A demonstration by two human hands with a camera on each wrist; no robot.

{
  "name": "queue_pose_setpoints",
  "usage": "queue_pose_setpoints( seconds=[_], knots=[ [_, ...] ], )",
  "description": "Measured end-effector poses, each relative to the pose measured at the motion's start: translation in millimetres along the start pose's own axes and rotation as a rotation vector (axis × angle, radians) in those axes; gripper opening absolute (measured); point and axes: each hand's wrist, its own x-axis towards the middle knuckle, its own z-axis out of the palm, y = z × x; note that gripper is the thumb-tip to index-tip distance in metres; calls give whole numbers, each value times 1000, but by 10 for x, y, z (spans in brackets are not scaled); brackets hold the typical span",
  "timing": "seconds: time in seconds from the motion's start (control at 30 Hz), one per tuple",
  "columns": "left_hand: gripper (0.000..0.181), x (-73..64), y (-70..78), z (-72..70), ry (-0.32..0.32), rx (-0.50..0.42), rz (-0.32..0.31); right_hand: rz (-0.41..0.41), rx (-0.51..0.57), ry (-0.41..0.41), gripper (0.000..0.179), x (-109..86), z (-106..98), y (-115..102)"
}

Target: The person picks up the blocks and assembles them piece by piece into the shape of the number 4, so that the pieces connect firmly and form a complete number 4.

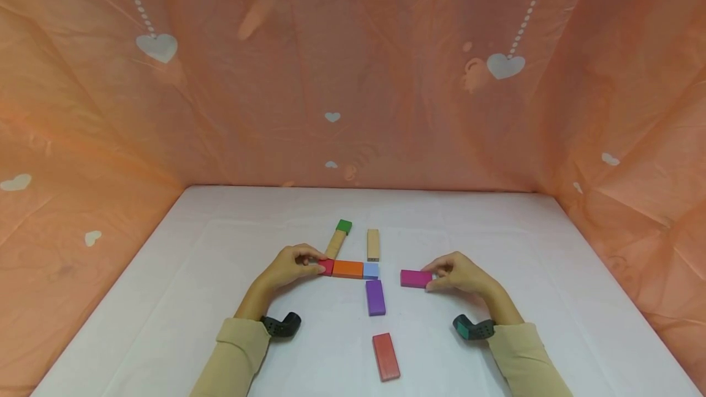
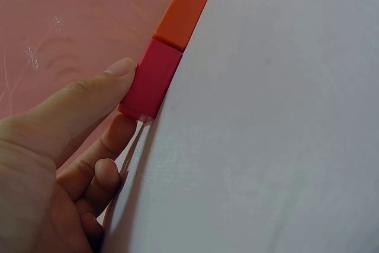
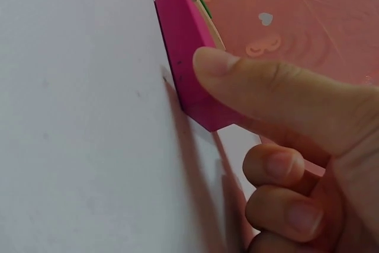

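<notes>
My left hand [image 1: 293, 264] pinches a red block [image 2: 153, 78] at the left end of a row on the table. An orange block [image 1: 348, 269] touches its right side, and a light blue block [image 1: 371, 271] closes the row. To the right, my right hand [image 1: 459, 273] holds a magenta block [image 3: 186, 57] between thumb and fingers, its free end pointing at the row with a gap between. Behind the row are a plain wooden block [image 1: 373, 244] and another wooden block [image 1: 335, 244], slanted, with a green block [image 1: 344, 226] at its far end.
A purple block [image 1: 375, 298] lies just in front of the light blue one. Nearer the front is a salmon-red block [image 1: 386, 356]. A white cloth covers the table [image 1: 165, 323], and orange curtains [image 1: 353, 78] with hearts hang behind and at both sides.
</notes>
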Motion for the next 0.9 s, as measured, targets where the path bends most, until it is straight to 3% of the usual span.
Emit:
queue_pose_setpoints(
  seconds=[0.9],
  knots=[
    [25, -7, 1, -8, -5, 1, 16, -8, -54, 35, 35, 59, 65, -22]
  ],
)
